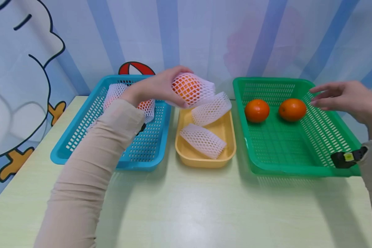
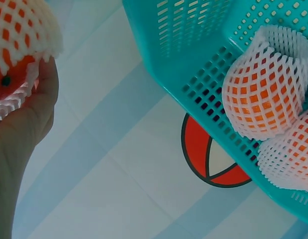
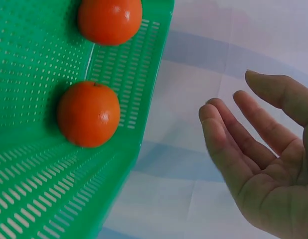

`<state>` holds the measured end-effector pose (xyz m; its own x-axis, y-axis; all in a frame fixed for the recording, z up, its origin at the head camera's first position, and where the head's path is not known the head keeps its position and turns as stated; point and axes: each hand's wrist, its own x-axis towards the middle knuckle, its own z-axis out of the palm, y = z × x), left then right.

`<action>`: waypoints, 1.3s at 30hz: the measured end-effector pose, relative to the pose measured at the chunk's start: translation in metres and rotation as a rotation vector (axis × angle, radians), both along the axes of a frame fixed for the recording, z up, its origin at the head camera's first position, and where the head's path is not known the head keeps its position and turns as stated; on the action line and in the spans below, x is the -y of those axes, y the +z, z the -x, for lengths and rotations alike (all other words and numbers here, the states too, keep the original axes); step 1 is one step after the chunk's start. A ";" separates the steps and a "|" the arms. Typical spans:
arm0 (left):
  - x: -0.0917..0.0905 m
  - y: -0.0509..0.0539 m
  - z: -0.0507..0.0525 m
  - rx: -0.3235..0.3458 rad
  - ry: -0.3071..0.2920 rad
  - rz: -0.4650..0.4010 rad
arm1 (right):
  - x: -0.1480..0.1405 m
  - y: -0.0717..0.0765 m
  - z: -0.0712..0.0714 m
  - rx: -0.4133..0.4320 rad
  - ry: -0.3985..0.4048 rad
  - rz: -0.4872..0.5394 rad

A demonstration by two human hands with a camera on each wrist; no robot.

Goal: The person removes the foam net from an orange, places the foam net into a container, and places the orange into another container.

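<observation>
My left hand [image 1: 164,86] grips an orange [image 1: 187,89] wrapped in a white foam net, above the back of the yellow bin [image 1: 181,146]. Part of the net extends past the fruit to the right. My right hand [image 1: 348,100] is held over the right side of the green basket [image 1: 297,169], fingers loosely bent, holding nothing. Two bare oranges [image 3: 89,114] sit in that basket. Inside the yellow bin lie two white foam nets [image 1: 203,140], one leaning on the back rim. Netted oranges [image 2: 266,94] rest in the blue basket [image 1: 142,165], partly hidden by my left arm.
All three containers stand in a row on a pale table [image 1: 189,199], the yellow bin in the middle. Behind them hangs a striped cloth [image 1: 198,41] with cartoon prints. A small black device [image 1: 347,158] is strapped at my right wrist.
</observation>
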<state>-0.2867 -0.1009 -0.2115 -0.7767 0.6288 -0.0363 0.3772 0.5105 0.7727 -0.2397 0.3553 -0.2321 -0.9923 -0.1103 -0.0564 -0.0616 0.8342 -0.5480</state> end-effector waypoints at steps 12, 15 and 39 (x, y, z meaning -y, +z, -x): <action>-0.013 -0.003 0.002 -0.001 -0.038 -0.042 | 0.023 0.004 0.006 0.033 0.010 0.082; -0.016 -0.003 0.002 -0.005 -0.044 -0.043 | 0.026 0.005 0.006 0.034 0.015 0.112; -0.044 -0.011 0.003 -0.026 -0.109 -0.097 | 0.098 0.015 -0.001 -0.095 0.113 0.329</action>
